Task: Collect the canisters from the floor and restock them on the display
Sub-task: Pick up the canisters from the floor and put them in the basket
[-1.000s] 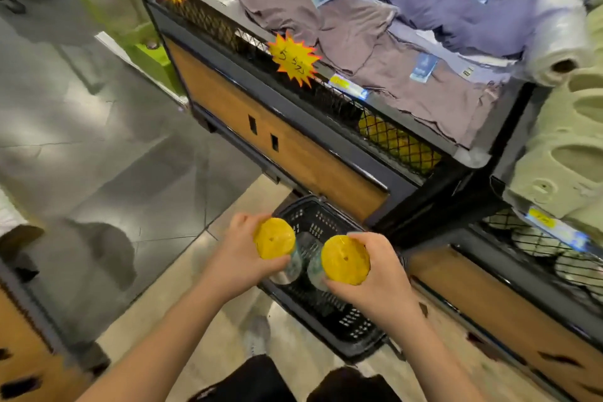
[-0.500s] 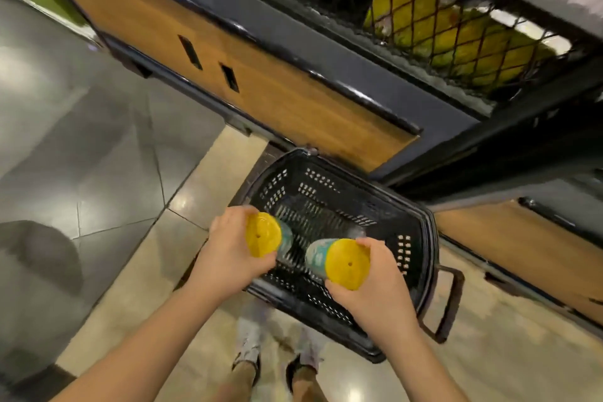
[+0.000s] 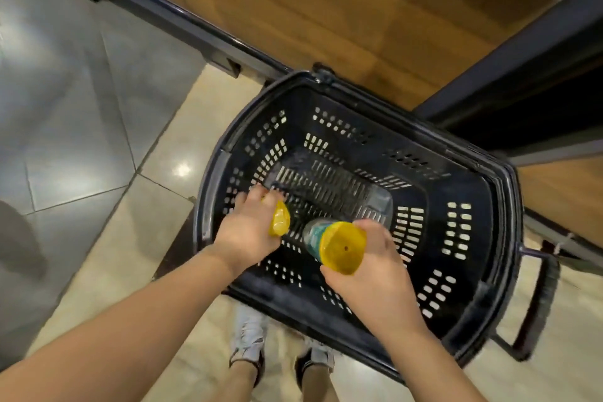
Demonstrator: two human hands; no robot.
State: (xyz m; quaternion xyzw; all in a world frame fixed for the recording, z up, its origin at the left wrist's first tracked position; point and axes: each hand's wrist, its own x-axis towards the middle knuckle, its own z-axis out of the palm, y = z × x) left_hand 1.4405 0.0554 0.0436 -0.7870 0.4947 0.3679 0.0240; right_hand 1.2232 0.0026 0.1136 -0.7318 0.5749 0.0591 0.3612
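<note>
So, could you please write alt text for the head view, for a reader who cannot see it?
A person's left hand grips one yellow-lidded canister and the right hand a second canister, both over a black shopping basket on a tiled floor beside a wood-panelled display.

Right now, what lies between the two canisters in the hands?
Head view: only the black basket's slotted bottom shows in the gap between the left canister and the right canister.

Shop: plastic shopping basket (image 3: pixel 499 192), wood-panelled display base (image 3: pixel 326 10).
</note>
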